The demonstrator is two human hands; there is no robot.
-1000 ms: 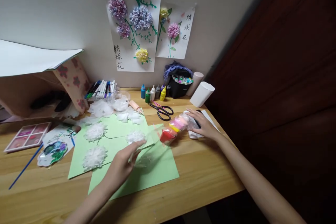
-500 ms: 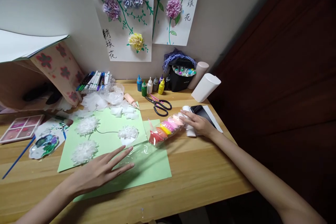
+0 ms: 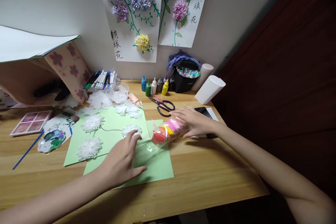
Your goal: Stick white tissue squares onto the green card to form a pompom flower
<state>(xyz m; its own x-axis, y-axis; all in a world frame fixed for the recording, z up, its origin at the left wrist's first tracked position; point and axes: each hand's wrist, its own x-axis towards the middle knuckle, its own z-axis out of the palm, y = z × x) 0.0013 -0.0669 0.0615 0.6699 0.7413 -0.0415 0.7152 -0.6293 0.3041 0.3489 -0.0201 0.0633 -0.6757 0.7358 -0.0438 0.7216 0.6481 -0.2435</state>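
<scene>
My left hand lies palm down on the front green paper sheet, fingers apart, its fingertips near a white tissue flower and on the edge of clear plastic wrap. My right hand rests flat with fingers spread over the far end of a clear packet of coloured clay pieces. The packet lies on the wooden table, partly on the green sheet. Two more white tissue flowers sit on the rear green sheet.
Black scissors, small paint bottles, a black marker case, white rolls and a dark phone stand behind the right hand. Markers, tissue scraps, a paint palette, a blue brush and a pink tray lie left.
My left hand has drawn in from a stretched reach and settled on the green sheet near the tissue flower. My right hand has slid left onto the clay packet, off the phone area.
</scene>
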